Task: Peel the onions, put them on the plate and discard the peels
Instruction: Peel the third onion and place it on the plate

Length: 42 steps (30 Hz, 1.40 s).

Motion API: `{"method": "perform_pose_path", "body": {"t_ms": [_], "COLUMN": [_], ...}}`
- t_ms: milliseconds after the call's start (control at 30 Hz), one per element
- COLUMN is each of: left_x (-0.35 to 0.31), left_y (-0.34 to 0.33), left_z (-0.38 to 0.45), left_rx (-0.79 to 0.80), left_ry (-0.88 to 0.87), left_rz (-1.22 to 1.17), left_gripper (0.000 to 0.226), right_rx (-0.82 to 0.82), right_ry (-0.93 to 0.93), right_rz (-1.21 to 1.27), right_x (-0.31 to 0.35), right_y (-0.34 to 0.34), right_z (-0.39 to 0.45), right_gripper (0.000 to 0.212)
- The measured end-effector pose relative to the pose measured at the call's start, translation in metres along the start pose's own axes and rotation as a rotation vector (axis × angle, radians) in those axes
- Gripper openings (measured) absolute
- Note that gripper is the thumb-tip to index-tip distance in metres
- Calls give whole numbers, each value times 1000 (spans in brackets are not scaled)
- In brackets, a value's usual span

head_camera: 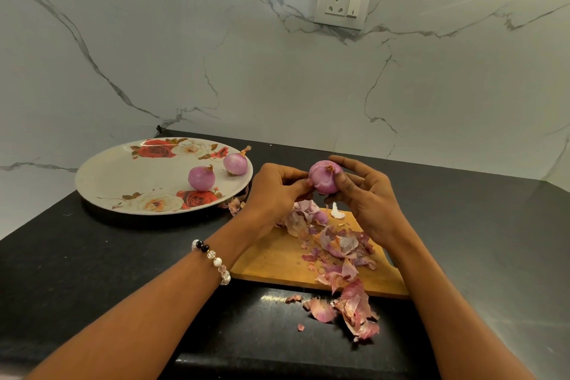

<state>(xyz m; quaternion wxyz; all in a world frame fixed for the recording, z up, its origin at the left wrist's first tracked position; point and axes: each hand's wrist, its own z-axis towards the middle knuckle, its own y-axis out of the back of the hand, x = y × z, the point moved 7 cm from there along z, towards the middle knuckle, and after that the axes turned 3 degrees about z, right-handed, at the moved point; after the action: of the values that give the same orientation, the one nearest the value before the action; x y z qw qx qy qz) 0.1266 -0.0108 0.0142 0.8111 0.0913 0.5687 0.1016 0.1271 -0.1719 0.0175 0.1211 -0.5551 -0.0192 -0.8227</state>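
Both hands [324, 191] grip one onion [324, 177]; plate [123, 176] holds two (peeled) onions [202, 178].

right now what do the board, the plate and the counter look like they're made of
Board: looks like wood or bamboo, matte, going by its warm tan colour and faint grain. Plate: probably melamine or glazed ceramic, with a smooth sheen and printed roses. Counter: looks like polished black stone, speckled and reflecting light.
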Motion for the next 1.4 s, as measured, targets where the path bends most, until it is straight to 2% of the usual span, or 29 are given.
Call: {"method": "perform_pose_path", "body": {"t_ms": [267,467,600,733,1000,1233,1400], "left_x": [-12,-9,-6,-5,-6,-11,-10], "left_y": [6,10,4,2,0,2,2], "left_z": [0,2,3,3,2,-2,-4], "left_rx": [-88,-89,-74,-38,42,-57,-133], "left_ry": [-165,-147,-139,-107,-119,-180,-195], "left_rz": [318,307,352,258,182,266,319], "left_gripper": [17,18,15,27,18,15,19], "right_rx": [-18,-79,-96,-85,-23,9,53], "right_ry": [-68,-151,-190,-199,-210,-200,-186], "right_rz": [68,171,178,218,254,269,240], "right_x": [-3,-7,-12,-11,-10,-7,-9], "right_y": [0,6,5,5,0,-6,-11], "right_z": [-1,0,-1,-1,-2,-4,-4], "right_gripper": [38,23,25,26,28,39,39]}}
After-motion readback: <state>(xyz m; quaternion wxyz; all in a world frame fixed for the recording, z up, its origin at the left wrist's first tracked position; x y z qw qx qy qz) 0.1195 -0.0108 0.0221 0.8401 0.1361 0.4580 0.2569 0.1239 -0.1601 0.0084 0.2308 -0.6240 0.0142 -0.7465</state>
